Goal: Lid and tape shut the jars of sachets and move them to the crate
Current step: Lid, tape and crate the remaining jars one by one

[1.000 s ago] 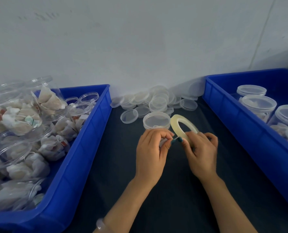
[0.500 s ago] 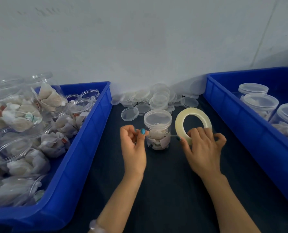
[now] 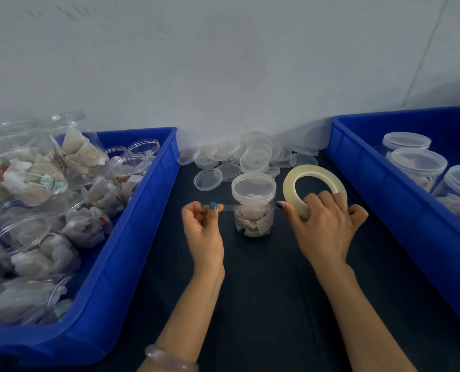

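- Lidded jar [image 3: 253,210]: small, clear plastic, upright, packed with pale sachets; translucent lid [image 3: 253,186] seated on top.
- Tape strip [image 3: 229,208]: clear, drawn level across the near side of that jar just under its lid; whether it touches is unclear. Left hand [image 3: 204,229] pinches its free end just left of the jar.
- Tape roll [image 3: 314,169]: pale yellowish ring, tilted on edge just right of the jar, gripped by the right hand [image 3: 328,229].
- Loose lids [image 3: 250,157]: heaped behind the jar.
- Right crate [image 3: 379,189]: blue, well right of the jar, holding upright capped jars [image 3: 418,162].
- Left crate [image 3: 132,210]: blue, left of the jar, piled with open jars [image 3: 33,232] of sachets.
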Tool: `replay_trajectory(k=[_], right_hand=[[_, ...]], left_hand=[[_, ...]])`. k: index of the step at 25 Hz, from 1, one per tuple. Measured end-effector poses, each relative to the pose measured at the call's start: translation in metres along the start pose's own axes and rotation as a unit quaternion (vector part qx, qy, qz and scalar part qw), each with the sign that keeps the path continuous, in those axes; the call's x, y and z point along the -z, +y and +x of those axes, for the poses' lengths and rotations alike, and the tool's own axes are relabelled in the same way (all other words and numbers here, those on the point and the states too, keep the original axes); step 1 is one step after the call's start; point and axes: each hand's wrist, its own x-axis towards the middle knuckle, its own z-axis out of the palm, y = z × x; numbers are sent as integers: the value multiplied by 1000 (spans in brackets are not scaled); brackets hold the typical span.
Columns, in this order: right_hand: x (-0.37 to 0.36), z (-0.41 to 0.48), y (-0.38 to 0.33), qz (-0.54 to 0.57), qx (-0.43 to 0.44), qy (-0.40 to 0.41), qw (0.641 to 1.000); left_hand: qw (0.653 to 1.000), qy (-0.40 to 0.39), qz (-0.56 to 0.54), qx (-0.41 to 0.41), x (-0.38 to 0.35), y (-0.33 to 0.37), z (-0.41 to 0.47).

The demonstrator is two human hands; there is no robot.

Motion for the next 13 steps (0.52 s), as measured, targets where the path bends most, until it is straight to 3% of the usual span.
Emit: replay_trajectory(k=[5, 13], right_hand=[[-7, 10, -9, 9, -12, -14, 1000], [-20, 14, -10, 49, 10, 0, 999]], left_hand=[[1000, -10, -9, 7, -10, -4, 16], [992, -122, -18, -6, -34, -20, 20]])
